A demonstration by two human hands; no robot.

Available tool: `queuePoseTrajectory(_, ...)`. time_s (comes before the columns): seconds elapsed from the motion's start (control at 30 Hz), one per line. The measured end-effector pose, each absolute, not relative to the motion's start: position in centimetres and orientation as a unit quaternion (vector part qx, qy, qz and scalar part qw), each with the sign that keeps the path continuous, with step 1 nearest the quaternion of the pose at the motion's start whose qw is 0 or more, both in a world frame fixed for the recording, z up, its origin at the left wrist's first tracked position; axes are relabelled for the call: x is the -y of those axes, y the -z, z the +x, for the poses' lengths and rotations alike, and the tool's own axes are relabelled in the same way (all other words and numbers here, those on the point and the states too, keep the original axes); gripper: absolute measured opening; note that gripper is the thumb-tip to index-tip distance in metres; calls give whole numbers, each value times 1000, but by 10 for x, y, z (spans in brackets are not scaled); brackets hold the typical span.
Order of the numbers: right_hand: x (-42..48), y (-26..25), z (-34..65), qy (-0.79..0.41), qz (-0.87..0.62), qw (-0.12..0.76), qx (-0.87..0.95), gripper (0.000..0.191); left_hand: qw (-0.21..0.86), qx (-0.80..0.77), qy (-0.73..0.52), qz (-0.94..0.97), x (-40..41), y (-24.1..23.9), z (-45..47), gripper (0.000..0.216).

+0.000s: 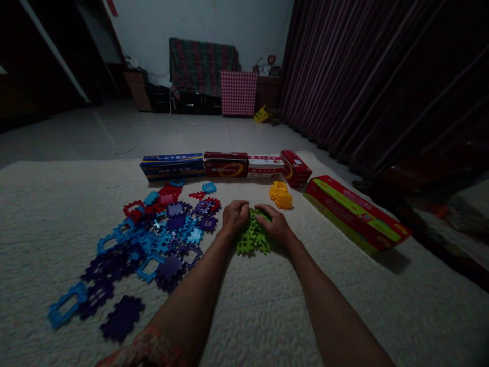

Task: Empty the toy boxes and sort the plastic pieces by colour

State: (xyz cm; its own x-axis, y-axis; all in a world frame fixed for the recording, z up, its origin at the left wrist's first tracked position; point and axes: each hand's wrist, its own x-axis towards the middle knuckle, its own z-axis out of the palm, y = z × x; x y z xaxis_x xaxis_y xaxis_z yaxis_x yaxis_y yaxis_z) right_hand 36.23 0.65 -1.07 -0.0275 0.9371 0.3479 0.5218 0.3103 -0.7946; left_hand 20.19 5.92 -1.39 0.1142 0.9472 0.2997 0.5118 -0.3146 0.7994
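My left hand (pixel 234 216) and my right hand (pixel 273 222) rest side by side on a cluster of green interlocking plastic pieces (pixel 252 239) on a cream quilted mat (pixel 267 306). Both hands have their fingers curled down onto the green pieces, gripping them. A spread of blue, purple and red pieces (pixel 153 239) lies to the left of my left arm. A small stack of yellow pieces (pixel 280 195) sits just beyond my right hand.
A row of long boxes (pixel 225 164) lines the mat's far edge, blue at left, red toward the right. A longer red and green box (pixel 355 214) lies at the right. Dark curtains (pixel 362 76) hang on the right; furniture stands by the far wall.
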Motion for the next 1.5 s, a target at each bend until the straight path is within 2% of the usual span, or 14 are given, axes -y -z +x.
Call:
queuePoseTrajectory(0.17,-15,11,371,-282,-564,500,594,35,327,-535,-458,631,-72,16,195,29)
queuePoseTrajectory(0.23,-21,8,373,-287,-576,479,597,33,335,-543,-470,610,-74,17,196,31)
queuePoseTrajectory(0.43,-33,-10,373,-287,-555,343,701,21,346,-547,-481,591,-76,21,199,35)
queuePoseTrajectory(0.57,-39,-21,374,-329,-539,296,717,11,346,-545,-483,591,-77,23,199,35)
queuePoseTrajectory(0.67,-42,-36,381,-408,-520,278,697,15,344,-546,-484,591,-76,23,201,34)
queuePoseTrajectory(0.77,-48,-50,392,-453,-509,300,667,25,336,-550,-487,590,-76,22,201,34)
queuePoseTrajectory(0.87,-59,-53,395,-419,-523,367,645,30,345,-557,-487,578,-76,22,201,36)
queuePoseTrajectory(1.0,-73,-34,379,-263,-559,447,647,22,371,-558,-511,538,-79,24,201,42)
queuePoseTrajectory(1.1,-75,-16,362,-127,-575,456,668,8,385,-554,-518,526,-79,23,201,42)
queuePoseTrajectory(1.2,-71,-7,352,-47,-563,432,703,10,391,-554,-517,522,-77,21,201,41)
queuePoseTrajectory(1.33,-69,-7,353,-40,-553,424,716,12,390,-556,-517,521,-76,19,202,41)
queuePoseTrajectory(1.5,-75,-1,361,-134,-577,456,664,19,381,-557,-515,528,-78,22,202,41)
